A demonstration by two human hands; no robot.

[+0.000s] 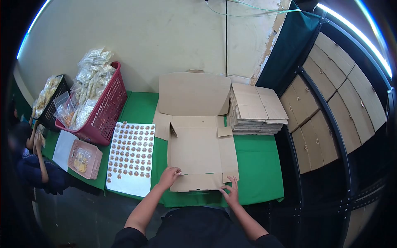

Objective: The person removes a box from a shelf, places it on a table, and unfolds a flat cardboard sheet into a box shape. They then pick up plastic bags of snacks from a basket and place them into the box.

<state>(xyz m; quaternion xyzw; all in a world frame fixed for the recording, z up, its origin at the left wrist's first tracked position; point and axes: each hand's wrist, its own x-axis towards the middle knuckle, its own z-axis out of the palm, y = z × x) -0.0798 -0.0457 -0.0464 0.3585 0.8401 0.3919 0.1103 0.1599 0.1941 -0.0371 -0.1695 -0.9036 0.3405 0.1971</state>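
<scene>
In front of me a brown cardboard box (196, 146) lies partly folded, its lid panel (194, 94) raised against the wall. My left hand (168, 177) is at the near left corner, its fingers pinched on the edge of the front panel (198, 182). At the near right corner, my right hand (231, 192) has its thumb by the front panel and its fingers on the corner flap (230, 175). A small side flap (224, 131) stands bent inward at the far right corner.
A sheet of round stickers (131, 155) lies left of the box. Beyond it are a pink basket (108, 111) of filled bags, a small pink tray (97, 159) and another person's hand (38, 140). Flat cardboard (256, 111) is stacked right; a shelf holds closed boxes (316, 140).
</scene>
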